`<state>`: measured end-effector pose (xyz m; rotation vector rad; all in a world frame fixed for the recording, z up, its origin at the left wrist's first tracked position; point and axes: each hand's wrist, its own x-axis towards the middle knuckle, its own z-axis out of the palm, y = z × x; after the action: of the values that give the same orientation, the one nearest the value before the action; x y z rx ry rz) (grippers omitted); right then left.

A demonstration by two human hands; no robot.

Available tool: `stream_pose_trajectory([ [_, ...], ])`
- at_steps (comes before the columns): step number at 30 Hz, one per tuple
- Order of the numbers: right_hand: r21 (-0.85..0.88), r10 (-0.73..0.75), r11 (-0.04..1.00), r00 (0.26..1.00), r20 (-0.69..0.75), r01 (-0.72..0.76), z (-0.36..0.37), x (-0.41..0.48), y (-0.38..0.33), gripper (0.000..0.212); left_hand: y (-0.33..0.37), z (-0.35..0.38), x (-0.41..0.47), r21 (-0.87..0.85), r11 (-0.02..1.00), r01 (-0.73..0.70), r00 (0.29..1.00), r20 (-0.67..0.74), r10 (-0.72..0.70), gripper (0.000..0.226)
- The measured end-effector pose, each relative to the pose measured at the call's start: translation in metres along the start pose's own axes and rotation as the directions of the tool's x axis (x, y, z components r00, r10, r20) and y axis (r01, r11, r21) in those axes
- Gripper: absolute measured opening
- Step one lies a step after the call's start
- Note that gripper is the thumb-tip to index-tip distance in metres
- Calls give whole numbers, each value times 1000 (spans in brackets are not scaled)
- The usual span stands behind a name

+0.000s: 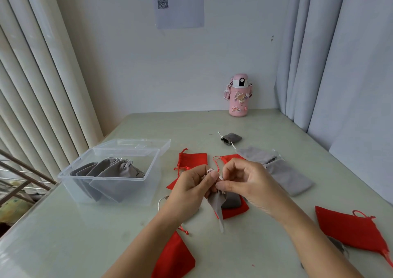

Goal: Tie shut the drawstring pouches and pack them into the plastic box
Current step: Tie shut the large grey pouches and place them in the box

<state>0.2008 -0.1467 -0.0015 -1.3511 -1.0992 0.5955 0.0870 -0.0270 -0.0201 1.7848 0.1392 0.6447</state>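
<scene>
Tying the cord (209, 170) of a grey pouch (216, 201), I hold it above the middle of the table (265, 133): my left hand (190, 185) pinches its gathered neck, my right hand (244, 182) pinches the cord, fingers (222, 185) of both curled. The plastic box (102, 179) sits open near the table's left edge, grey pouches (114, 169) already inside. Next, I judge, the knot needs pulling tight, then the pouch goes left into the box. My fingers hide the knot, so I cannot tell how far it is formed; a red pouch (174, 256) at the near edge is cut off
</scene>
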Motion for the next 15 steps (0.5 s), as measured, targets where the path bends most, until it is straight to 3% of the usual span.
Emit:
stream_pose_trajectory([
  [7,-94,-59,994,995,-83,51,2,3,7,19,1,-3,1,15,1000,25,998,-57,-24,24],
  [15,-166,-5,986,987,-160,-22,8,2,8,26,1,-3,3,-67,997,49,987,-151,-59,28],
])
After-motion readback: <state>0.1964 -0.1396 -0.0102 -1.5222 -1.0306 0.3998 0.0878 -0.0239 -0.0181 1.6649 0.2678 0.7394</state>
